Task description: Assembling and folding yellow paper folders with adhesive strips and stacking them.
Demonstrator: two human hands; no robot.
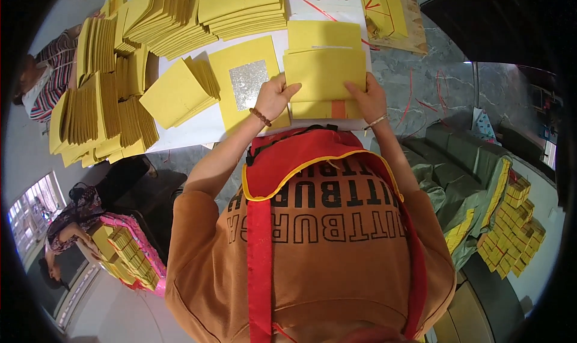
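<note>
And yellow paper [324, 74] is gripped by left hand [272, 98] and right hand [371, 100], right of the silver-patched sheet [247, 80]; stacks [243, 8] piled beyond!

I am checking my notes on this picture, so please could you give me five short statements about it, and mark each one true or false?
1. The left hand and the right hand both grip the yellow paper. True.
2. The silvery square lies to the right of the right hand. False: the silvery square lies to the left of the left hand.
3. A brown beaded bracelet is on the left wrist. True.
4. The apron is plain green. False: the apron is red with yellow edging.
5. Yellow stacks stand on the white table. True.
</note>
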